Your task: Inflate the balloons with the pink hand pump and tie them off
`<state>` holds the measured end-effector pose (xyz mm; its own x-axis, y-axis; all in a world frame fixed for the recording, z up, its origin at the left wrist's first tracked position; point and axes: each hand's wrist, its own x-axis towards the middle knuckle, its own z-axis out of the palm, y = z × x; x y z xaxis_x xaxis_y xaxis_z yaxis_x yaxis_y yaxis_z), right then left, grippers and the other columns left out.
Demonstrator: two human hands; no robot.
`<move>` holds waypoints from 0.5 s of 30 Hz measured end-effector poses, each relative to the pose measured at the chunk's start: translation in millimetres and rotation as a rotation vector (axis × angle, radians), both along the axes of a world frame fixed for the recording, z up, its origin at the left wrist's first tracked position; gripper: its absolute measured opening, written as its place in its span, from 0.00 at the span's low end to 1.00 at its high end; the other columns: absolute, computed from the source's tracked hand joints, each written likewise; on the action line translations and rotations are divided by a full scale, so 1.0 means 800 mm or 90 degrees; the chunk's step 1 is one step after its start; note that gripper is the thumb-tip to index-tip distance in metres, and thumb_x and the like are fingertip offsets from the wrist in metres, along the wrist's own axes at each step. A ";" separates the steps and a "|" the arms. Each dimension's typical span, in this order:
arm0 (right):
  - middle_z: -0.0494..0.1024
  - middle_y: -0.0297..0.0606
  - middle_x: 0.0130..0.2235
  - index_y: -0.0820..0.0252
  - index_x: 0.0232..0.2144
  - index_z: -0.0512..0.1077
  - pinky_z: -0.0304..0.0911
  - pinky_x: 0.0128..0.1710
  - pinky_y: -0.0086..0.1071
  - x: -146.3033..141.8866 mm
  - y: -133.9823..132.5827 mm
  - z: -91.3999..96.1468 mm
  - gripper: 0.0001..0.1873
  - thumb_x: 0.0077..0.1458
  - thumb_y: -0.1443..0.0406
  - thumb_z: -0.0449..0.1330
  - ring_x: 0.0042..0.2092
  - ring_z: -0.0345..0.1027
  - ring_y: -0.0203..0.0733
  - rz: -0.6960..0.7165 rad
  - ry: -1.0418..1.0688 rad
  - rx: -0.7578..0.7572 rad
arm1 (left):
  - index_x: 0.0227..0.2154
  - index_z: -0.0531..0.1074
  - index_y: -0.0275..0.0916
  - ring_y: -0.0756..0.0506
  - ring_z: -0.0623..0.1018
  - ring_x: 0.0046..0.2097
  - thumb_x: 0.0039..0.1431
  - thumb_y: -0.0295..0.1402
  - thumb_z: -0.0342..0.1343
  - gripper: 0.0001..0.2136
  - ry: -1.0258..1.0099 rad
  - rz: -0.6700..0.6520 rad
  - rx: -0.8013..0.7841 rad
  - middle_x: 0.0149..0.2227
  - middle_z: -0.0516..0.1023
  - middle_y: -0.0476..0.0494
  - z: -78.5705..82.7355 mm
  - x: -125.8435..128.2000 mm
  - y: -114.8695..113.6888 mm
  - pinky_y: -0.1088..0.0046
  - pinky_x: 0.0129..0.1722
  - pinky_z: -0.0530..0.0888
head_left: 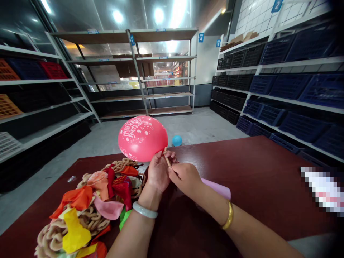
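A blown-up pink-red balloon with white "Happy Birthday" print stands out beyond my hands, over the far table edge. My left hand, palm turned up, has its fingers closed at the balloon's neck. My right hand pinches a short length of beige cord, which passes by the left fingers at the neck. The knot area is mostly hidden by fingers. To the left lies a heap of thick beige cord mixed with uninflated balloons, among them a yellow one and an orange one.
A pale purple tube-like thing lies partly behind my right forearm on the dark red table. Beyond the table, a small blue balloon rests on the floor. Shelves with crates stand along both sides.
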<state>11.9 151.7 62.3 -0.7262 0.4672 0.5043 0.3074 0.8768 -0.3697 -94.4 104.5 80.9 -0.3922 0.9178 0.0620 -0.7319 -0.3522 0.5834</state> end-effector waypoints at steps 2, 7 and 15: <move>0.76 0.34 0.24 0.59 0.23 0.74 0.42 0.27 0.33 -0.001 0.000 -0.002 0.16 0.61 0.65 0.54 0.25 0.62 0.34 0.000 -0.006 -0.002 | 0.26 0.65 0.39 0.49 0.69 0.32 0.52 0.36 0.60 0.10 0.015 0.014 -0.014 0.27 0.64 0.49 -0.001 0.002 0.002 0.72 0.35 0.70; 0.77 0.35 0.26 0.59 0.23 0.73 0.45 0.27 0.32 0.004 -0.003 0.003 0.17 0.63 0.63 0.52 0.26 0.65 0.35 0.004 -0.010 -0.024 | 0.28 0.68 0.37 0.52 0.69 0.30 0.50 0.35 0.66 0.12 0.084 0.063 -0.079 0.28 0.68 0.50 -0.014 0.002 0.009 0.75 0.34 0.68; 0.77 0.38 0.32 0.60 0.35 0.71 0.56 0.26 0.28 -0.005 0.031 0.009 0.16 0.62 0.53 0.53 0.29 0.68 0.36 0.035 0.203 -0.484 | 0.37 0.76 0.35 0.45 0.77 0.36 0.48 0.39 0.65 0.15 0.168 0.085 -0.117 0.33 0.78 0.43 -0.030 -0.007 0.014 0.70 0.38 0.71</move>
